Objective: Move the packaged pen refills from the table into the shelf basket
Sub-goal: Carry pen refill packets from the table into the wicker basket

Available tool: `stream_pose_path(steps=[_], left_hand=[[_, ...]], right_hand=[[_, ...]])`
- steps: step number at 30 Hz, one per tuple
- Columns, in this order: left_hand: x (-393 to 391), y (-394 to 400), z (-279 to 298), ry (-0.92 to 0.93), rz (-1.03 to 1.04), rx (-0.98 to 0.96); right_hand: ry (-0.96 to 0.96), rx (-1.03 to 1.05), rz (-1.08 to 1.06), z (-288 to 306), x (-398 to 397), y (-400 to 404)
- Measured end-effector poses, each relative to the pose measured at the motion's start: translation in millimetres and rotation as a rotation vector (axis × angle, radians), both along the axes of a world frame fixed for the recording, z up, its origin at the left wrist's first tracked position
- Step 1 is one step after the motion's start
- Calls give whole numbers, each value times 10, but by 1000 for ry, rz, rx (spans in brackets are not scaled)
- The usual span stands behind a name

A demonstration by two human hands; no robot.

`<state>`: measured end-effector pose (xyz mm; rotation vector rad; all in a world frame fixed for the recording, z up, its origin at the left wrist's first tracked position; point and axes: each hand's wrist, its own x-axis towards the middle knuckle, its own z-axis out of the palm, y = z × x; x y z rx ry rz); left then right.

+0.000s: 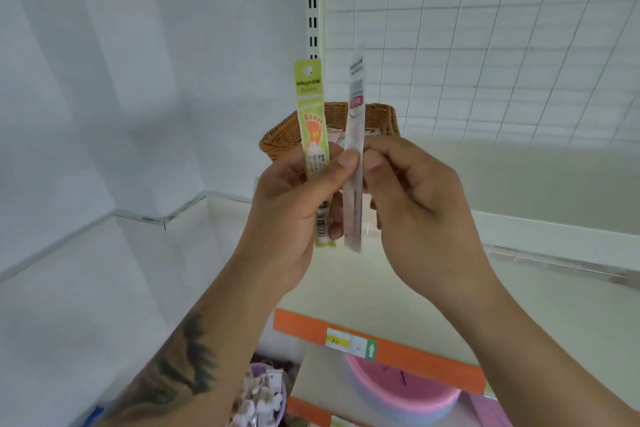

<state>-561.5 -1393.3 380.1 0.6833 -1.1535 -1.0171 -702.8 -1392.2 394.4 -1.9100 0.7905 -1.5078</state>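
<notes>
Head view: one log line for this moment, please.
left hand: holds green packet | right hand: pinches white packet | basket: behind

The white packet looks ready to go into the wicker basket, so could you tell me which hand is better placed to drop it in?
Probably the right hand: it pinches the white packet almost alone, directly before the basket. The left hand also grips the green packet.

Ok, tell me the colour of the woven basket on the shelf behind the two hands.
The woven wicker basket is orange-brown, seen in the head view.
</notes>
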Motion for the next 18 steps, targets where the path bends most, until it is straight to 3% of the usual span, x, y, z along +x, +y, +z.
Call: stream_pose_path(steps=[5, 12, 18], left_hand=[[185, -398, 326, -81, -12, -108], [526, -854, 735, -97, -51, 10], [768, -1152, 878, -54, -100, 114]], right_hand=[[43, -22, -25, 323, 116, -258], [-18, 82, -219, 790, 254, -794], [246, 347, -284, 946, 453, -1358]])
